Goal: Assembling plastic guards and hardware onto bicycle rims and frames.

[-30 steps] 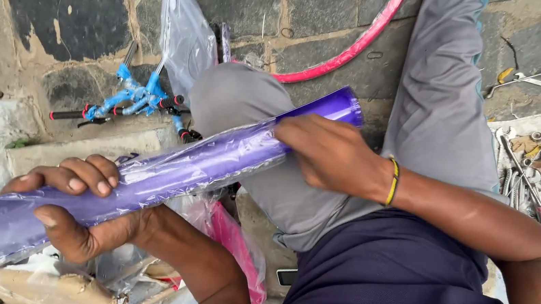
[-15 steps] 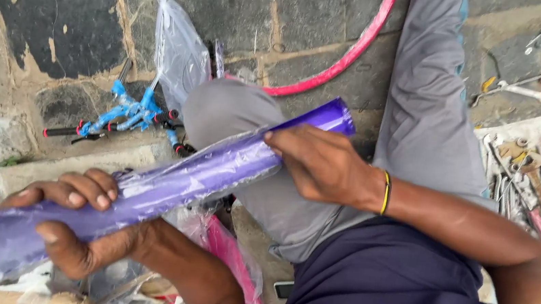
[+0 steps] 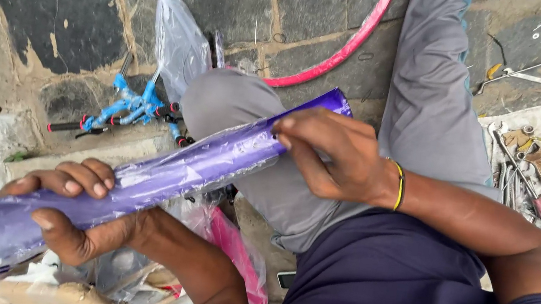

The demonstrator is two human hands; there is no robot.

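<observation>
- Gripping the purple wrapped tube from below, the left hand steadies it.
- The right hand pinches the wrap near the end; peel slowly, keeping the tube braced on the knee.

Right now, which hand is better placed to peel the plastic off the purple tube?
Probably the right hand: its fingertips pinch at the wrap near the purple tube's upper end. The left hand is wrapped around the tube lower down, steadying it.

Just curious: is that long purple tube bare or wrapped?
Wrapped: crinkled clear plastic film covers the long purple tube, held by the left hand and right hand.
</observation>
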